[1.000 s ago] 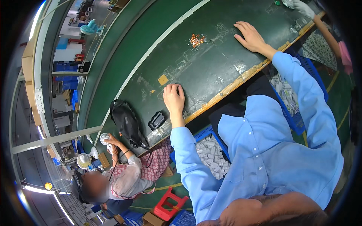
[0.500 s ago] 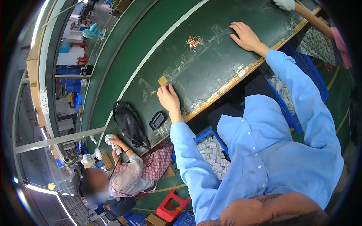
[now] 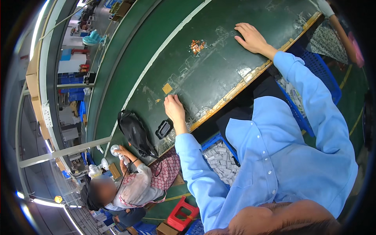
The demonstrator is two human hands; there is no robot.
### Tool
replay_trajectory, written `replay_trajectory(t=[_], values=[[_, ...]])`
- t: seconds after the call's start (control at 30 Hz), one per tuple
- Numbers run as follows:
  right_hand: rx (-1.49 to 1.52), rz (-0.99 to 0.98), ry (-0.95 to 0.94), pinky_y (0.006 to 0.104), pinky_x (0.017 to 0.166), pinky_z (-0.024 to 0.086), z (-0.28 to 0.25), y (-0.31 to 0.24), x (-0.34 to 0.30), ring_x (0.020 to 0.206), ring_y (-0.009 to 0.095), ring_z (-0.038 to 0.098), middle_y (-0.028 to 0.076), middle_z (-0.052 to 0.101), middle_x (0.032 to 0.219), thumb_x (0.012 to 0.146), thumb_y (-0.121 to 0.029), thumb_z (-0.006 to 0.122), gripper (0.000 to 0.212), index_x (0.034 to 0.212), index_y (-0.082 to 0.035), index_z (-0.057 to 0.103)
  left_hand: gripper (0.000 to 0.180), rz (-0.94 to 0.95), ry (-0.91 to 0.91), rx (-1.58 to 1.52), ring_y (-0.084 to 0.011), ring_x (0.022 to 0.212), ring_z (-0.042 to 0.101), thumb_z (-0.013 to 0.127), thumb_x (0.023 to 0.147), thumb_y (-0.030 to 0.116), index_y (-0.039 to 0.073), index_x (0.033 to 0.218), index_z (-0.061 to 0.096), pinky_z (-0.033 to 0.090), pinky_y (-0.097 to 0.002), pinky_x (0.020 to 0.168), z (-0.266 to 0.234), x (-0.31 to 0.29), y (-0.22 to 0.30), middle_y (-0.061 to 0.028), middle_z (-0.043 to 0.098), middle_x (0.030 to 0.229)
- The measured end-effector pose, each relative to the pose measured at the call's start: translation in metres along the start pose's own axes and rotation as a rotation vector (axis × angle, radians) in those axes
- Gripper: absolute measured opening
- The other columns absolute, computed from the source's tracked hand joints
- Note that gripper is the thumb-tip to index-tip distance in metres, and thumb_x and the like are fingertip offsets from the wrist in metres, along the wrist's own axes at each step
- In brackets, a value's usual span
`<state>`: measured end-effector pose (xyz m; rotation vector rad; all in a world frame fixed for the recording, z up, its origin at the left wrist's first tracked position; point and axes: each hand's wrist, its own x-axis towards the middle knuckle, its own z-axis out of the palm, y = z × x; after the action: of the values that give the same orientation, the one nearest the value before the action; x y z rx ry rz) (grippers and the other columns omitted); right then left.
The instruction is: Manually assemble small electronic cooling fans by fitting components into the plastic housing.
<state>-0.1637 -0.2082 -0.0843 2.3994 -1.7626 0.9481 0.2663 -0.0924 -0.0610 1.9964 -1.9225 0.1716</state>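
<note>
Green bench under L hand, fingers loosely curled, & R hand, fingers extended, nothing visibly held

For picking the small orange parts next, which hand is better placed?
Probably the right hand: it looks empty and nearer the orange parts. The left hand is farther, near the yellow square.

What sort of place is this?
It's probably a factory workshop. There's a long green workbench, a little pile of orange, copper-looking parts on it, and a blue crate full of small white pieces down beside it.
</note>
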Motion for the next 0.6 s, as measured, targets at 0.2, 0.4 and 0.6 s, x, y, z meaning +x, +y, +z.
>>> replay_trajectory(t=[0.2, 0.4, 0.6], values=[[0.008, 0.0, 0.0, 0.0415, 0.109, 0.038, -0.001, 0.001, 0.001, 0.129, 0.031, 0.047, 0.014, 0.055, 0.131, 0.098, -0.03, 0.054, 0.04, 0.124, 0.0, 0.058, 0.016, -0.112, 0.122, -0.292, -0.0357, 0.079, 0.066, 0.06, 0.096, 0.013, -0.002, 0.095, 0.064, 0.051, -0.0423, 0.073, 0.0, 0.004, -0.013, -0.0198, 0.068, 0.086], [0.016, 0.005, 0.002, 0.0412, 0.108, 0.038, -0.002, 0.002, 0.001, 0.126, 0.03, 0.048, 0.014, 0.056, 0.13, 0.097, -0.03, 0.054, 0.04, 0.121, 0.001, 0.059, 0.014, 0.032, -0.13, -0.245, -0.0323, 0.079, 0.066, 0.064, 0.092, 0.012, -0.002, 0.096, 0.066, 0.052, -0.0407, 0.073, -0.024, 0.006, -0.008, -0.0167, 0.065, 0.087], [0.046, 0.008, -0.002, 0.0419, 0.108, 0.038, 0.003, 0.002, 0.0, 0.126, 0.031, 0.048, 0.015, 0.055, 0.13, 0.096, -0.031, 0.055, 0.039, 0.119, 0.002, 0.061, 0.014, 0.094, -0.169, -0.092, -0.0373, 0.086, 0.061, 0.062, 0.094, 0.015, 0.001, 0.092, 0.061, 0.05, -0.0458, 0.075, -0.023, 0.004, -0.013, -0.0163, 0.061, 0.091]])
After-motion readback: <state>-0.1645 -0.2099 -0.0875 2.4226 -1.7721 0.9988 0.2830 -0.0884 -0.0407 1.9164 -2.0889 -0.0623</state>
